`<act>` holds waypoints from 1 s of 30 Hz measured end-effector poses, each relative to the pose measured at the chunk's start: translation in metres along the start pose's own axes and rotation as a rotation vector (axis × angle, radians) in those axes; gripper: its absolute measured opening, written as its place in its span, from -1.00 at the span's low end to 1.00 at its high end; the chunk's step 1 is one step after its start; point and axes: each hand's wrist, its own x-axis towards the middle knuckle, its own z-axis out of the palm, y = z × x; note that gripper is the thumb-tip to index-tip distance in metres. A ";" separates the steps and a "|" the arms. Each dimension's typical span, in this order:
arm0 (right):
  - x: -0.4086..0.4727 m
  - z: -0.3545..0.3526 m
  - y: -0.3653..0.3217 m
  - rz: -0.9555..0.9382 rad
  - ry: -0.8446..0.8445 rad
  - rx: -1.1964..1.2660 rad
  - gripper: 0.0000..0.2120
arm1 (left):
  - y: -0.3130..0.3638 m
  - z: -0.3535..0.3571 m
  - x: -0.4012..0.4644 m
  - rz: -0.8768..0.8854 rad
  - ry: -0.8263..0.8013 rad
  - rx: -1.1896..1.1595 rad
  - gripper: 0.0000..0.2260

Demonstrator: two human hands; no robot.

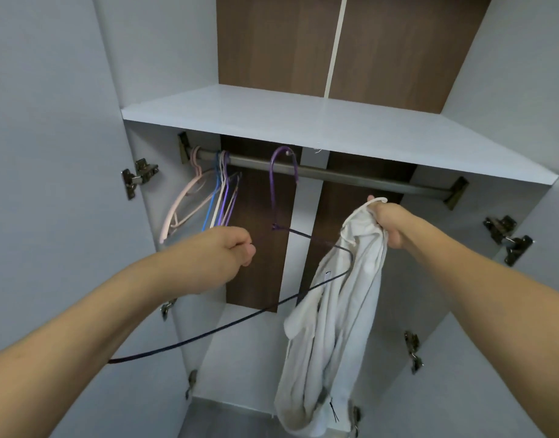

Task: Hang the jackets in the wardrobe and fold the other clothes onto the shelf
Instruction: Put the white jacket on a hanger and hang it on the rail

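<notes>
Open wardrobe [164, 90], white shelf [303, 128] above a metal rail [350, 178]. White jacket [335, 311], hanging bunched from the right hand [390, 222], which grips its collar below the rail. Purple wire hanger [276, 197] hooked on the rail; left hand [230, 248] clenched beside it, contact unclear. Spare hangers [205, 197] bunched at the rail's left end.

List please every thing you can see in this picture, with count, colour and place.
jacket: one, white, hanging from right hand
purple hanger: one, hooked on rod, its dark wire reaching into the jacket
spare hangers: several, pink, blue, white, purple, left end of rod
rod: one, grey metal, under shelf
shelf: one, white, above rod
hinges: several, metal, on door edges
left hand: curled, beside the hanger wire
right hand: gripping jacket
</notes>
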 end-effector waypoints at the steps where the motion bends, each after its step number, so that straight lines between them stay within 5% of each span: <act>1: -0.002 -0.001 -0.001 0.000 -0.006 0.008 -0.62 | 0.007 0.002 -0.001 0.016 0.006 0.008 -0.73; 7: -0.016 -0.008 -0.009 -0.054 -0.094 0.053 -0.63 | 0.044 0.025 0.003 0.068 -0.022 0.064 -0.74; 14: -0.032 -0.038 -0.017 -0.104 -0.087 0.119 -0.90 | 0.051 0.010 0.007 0.085 0.057 0.174 -0.75; 23: -0.067 -0.019 -0.014 -0.217 -0.407 0.194 -0.66 | 0.034 0.063 0.052 0.181 -0.065 -0.067 -0.76; 30: -0.104 -0.005 -0.009 -0.669 -0.107 -0.383 -0.90 | 0.020 0.055 0.054 0.398 -0.013 -0.431 -0.77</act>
